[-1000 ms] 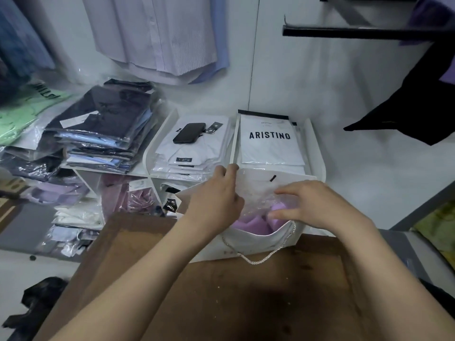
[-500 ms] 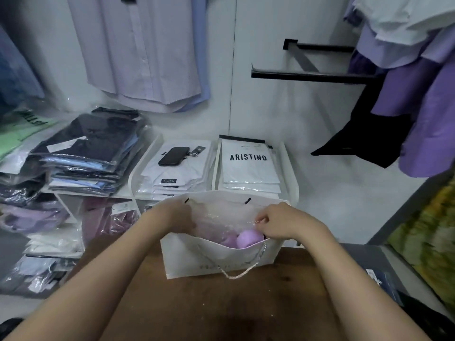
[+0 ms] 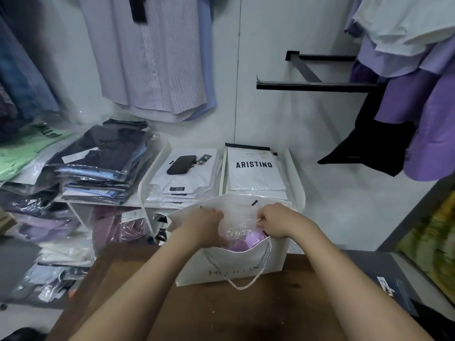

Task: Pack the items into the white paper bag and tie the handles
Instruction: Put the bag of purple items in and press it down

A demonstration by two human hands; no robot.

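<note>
Where the brown wooden table [image 3: 221, 313] fills the foreground, two bare forearms reach forward over it to a white paper bag [image 3: 234, 267] standing upright at its far edge. A row of faint print runs across the bag's front, too blurred to read, and a white rope handle [image 3: 246, 283] hangs in a loop down that front face.

Both hands are at the bag's open mouth. The left hand [image 3: 204, 225] lies knuckles-up with its fingers curled down onto the left side of a plastic-wrapped purple garment [image 3: 243, 238], gripping the clear wrap. The right hand [image 3: 278, 221] is bent at the wrist and pinches the same wrap at its right edge. The garment sits partly inside the bag, its crinkled plastic top rising above the near rim.

Beyond the bag stands a white shelf unit [image 3: 296, 183]. On it lies a white pack [image 3: 254, 168] printed "ARISTINO" in black capitals, and beside it a stack of white folded shirts with a dark phone [image 3: 181, 164] on top. Further left a pile of dark bagged shirts [image 3: 103, 163] rests on the shelf — next to it a green pack [image 3: 29, 148] with partial black lettering. A pale striped shirt [image 3: 152, 57] hangs on the wall behind.
</note>
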